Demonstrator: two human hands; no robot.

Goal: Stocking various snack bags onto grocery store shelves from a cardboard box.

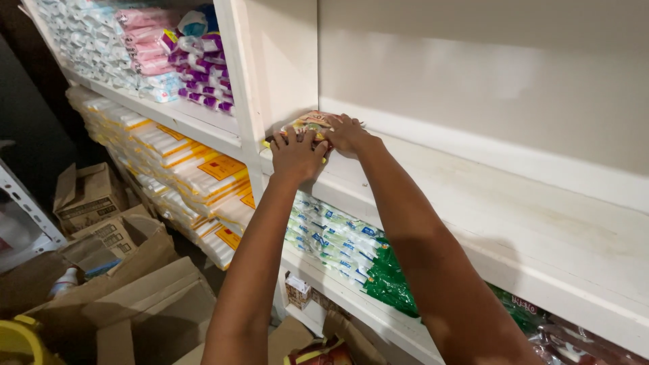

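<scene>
Both my hands press on a small stack of flat packets point(312, 122), tan and orange with yellow edges, lying at the left end of a bare white shelf point(514, 216), against the upright post. My left hand point(296, 155) lies on the stack's front edge, fingers spread over it. My right hand point(347, 132) rests on the stack's right side, fingers curled on top. Most of the stack is hidden under my hands.
The white post point(243, 88) divides the shelving. Left bays hold pink and purple packs point(177, 54) and white-and-orange packs point(203, 172). Below lie blue-white sachets point(331, 233) and green packets point(389, 280). Open cardboard boxes point(135, 284) crowd the floor at left.
</scene>
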